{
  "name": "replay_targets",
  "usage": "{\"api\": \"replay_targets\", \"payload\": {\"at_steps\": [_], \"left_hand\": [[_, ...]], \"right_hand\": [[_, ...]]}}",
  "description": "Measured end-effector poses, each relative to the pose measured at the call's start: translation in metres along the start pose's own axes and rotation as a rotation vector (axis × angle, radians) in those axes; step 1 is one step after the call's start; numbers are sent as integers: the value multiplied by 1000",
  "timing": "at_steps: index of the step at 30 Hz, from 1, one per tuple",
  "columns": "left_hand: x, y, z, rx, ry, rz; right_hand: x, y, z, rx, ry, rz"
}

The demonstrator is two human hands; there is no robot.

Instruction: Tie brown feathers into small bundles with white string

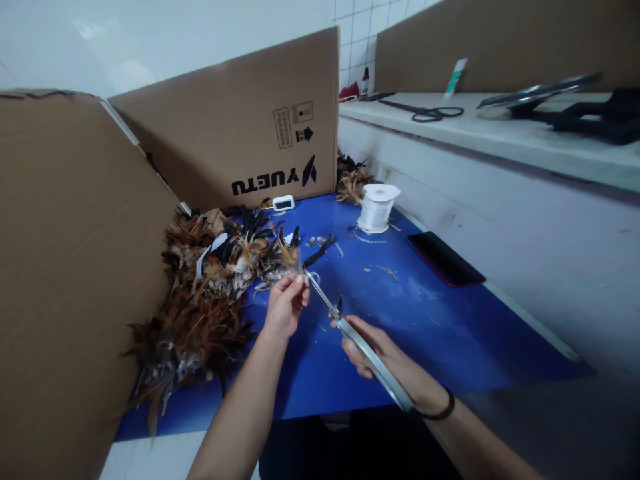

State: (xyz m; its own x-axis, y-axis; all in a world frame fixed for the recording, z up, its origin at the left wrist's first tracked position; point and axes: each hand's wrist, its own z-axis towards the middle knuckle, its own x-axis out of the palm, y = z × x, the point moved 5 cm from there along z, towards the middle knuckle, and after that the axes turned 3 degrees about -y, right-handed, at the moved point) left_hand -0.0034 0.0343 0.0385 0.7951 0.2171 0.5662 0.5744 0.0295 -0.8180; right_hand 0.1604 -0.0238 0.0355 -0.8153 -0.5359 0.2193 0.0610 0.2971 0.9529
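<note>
A person's bare hands meet over a blue table, w/ the L hand pinching a feather tuft btwn thumb & fingers at its pale lower end, approx. mid-table, just beside the front edge of a larger feather pile. The R hand is wrapped round the grey handles of a pair of scissors, grip narrow; the long blades run up & fwd, tips right by the L fingertips, though whether they touch the tuft is too small to tell. A thin white loop shows next to the tips, & a dark feather angles up just beyond. A black band circles the R wrist. The pile, brown, tan & black w/ pale strips lying across it, spreads along the table's L side against a cardboard panel. At back stands a cardboard box w/ "YUETU" printed upside down; in front of it, a small white device. Farther R: a white spool, upright, & a dark phone lying flat near the table's R edge. On the ledge above, black-handled scissors lie near a white-&-green tube, tilted, & a small bottle.
</note>
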Motion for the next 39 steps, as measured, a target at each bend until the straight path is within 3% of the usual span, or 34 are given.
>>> {"api": "replay_targets", "payload": {"at_steps": [12, 24, 32, 39], "left_hand": [[4, 4, -2, -35, 40, 37], [5, 8, -2, -58, 54, 33], [4, 10, -1, -76, 69, 20], [4, 10, -1, -61, 84, 40]], "right_hand": [[0, -8, 8, 81, -67, 107], [-1, -7, 7, 41, -161, -12], [-2, -14, 10, 44, -22, 194], [-2, -14, 11, 39, -33, 165]]}}
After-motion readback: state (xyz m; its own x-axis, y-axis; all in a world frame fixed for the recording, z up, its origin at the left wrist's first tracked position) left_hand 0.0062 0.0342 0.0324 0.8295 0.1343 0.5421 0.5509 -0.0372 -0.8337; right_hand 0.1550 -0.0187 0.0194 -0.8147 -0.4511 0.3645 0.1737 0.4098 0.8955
